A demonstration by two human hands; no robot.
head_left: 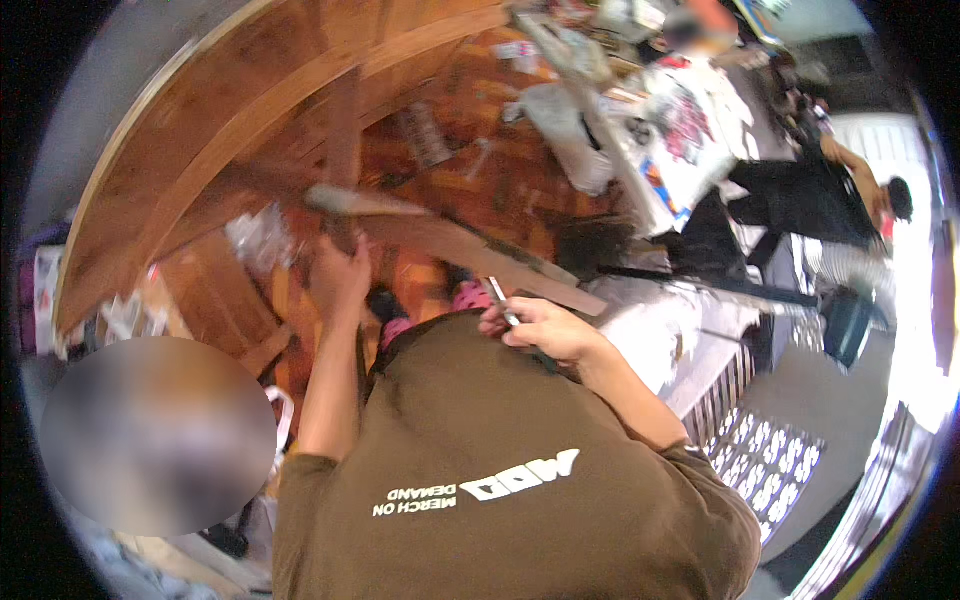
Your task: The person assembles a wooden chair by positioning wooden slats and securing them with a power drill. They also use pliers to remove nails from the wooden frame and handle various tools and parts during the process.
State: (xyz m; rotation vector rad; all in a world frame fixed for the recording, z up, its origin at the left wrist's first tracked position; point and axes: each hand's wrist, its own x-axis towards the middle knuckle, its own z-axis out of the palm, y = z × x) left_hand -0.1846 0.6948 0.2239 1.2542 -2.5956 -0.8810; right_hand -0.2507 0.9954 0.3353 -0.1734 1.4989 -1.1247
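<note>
My left hand [340, 268] is closed at the end of a brown wooden piece [345, 236], just below a long wooden board [490, 260]; blur hides part of the grip. The board slants from the middle left down to the right, in front of my feet. In front of my shirt, my right hand [550, 330] is closed on a slim silver tool [500, 300], its tip pointing up and away. A dark part shows beneath that hand, and the tool's exact kind is unclear. Beyond the board stands a large curved wooden furniture frame [230, 110].
Crumpled clear plastic [265, 238] lies left of my left hand. A cluttered white table [690, 130] stands at the far right, near a person in black [810, 200]. A striped box [765, 465] is at my right. My pink shoes [472, 296] are on the wooden floor.
</note>
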